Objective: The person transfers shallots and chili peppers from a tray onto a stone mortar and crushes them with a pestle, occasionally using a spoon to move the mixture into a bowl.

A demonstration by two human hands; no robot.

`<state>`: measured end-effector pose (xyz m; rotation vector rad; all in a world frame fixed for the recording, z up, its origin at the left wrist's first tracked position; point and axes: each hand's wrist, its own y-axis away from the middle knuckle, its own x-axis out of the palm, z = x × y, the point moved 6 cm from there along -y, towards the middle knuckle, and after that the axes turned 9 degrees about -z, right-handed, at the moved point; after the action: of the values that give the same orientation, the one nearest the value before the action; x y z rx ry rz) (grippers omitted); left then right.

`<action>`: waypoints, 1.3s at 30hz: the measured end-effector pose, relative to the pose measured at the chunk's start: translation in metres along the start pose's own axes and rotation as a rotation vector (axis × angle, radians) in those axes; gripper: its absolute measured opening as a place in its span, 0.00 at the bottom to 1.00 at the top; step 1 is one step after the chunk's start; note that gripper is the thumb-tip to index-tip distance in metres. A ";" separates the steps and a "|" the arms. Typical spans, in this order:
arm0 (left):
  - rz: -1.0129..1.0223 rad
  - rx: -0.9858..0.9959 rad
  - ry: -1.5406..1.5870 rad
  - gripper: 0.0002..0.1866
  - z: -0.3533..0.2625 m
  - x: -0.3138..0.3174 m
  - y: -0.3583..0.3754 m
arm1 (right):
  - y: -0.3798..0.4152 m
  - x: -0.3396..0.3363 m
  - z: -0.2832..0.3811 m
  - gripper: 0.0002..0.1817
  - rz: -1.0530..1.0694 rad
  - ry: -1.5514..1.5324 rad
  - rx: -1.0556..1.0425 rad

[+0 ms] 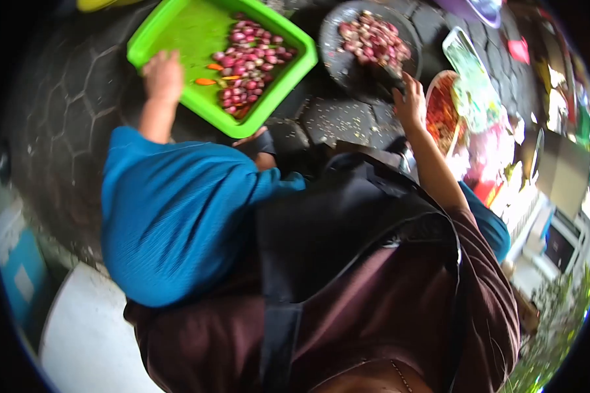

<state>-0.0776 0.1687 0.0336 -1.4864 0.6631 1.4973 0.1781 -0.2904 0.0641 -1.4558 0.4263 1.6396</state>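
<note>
My left hand (162, 77) is at the near left rim of a bright green plastic basin (206, 118), its slightly blurred fingers curled over the edge. Inside the basin lies a heap of peeled red shallots (249, 62) with a few orange chillies (205, 82). To the right, my right hand (410, 103) grips the end of a dark stone pestle (388, 77). The pestle rests at the near side of a round stone mortar (334, 62), which holds pinkish shallots (373, 39). My right fingers are partly hidden behind the hand.
Right of the mortar stands a bowl of chopped red food (442, 108), beside plastic bags (475, 98) and a clear tray (462, 49). A purple basin (475, 10) is at the top. Pale bits lie scattered on the hexagonal paving (337, 121). My blue-clad knee (170, 216) is at left.
</note>
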 end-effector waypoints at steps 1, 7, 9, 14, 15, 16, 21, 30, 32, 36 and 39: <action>0.069 -0.025 -0.028 0.15 0.011 0.014 -0.003 | 0.003 -0.006 0.004 0.23 0.014 0.007 -0.090; 0.359 -0.072 -0.111 0.17 0.024 0.043 -0.017 | 0.079 0.033 -0.007 0.16 0.720 0.054 -0.116; 0.365 -0.093 -0.076 0.17 0.023 0.049 -0.020 | 0.096 0.051 -0.028 0.17 0.784 0.113 -0.007; 0.346 -0.121 -0.032 0.19 0.025 0.061 -0.025 | 0.098 0.070 -0.034 0.17 0.769 0.075 -0.013; 0.336 -0.099 -0.019 0.17 0.024 0.061 -0.025 | 0.097 0.072 -0.032 0.17 0.796 0.096 -0.008; 0.334 -0.100 -0.020 0.17 0.023 0.058 -0.025 | 0.096 0.074 -0.030 0.17 0.822 0.117 -0.003; 0.246 0.012 0.130 0.14 0.015 0.051 -0.026 | 0.096 0.077 -0.029 0.13 0.845 0.163 -0.004; 0.218 0.052 0.322 0.10 0.016 0.059 -0.023 | 0.085 0.064 -0.018 0.14 0.768 0.224 0.035; 0.216 0.032 0.318 0.10 0.014 0.058 -0.022 | 0.077 0.057 -0.009 0.11 0.686 0.157 0.006; 0.180 -0.019 0.311 0.09 0.016 0.064 -0.018 | 0.020 0.019 0.024 0.08 0.255 -0.164 -0.010; 0.166 -0.073 0.275 0.09 0.020 0.076 -0.019 | -0.013 -0.001 0.030 0.15 0.109 -0.238 0.058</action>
<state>-0.0618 0.2113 -0.0331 -1.7481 0.9226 1.4657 0.1694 -0.2616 0.0763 -1.1953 0.4195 1.8464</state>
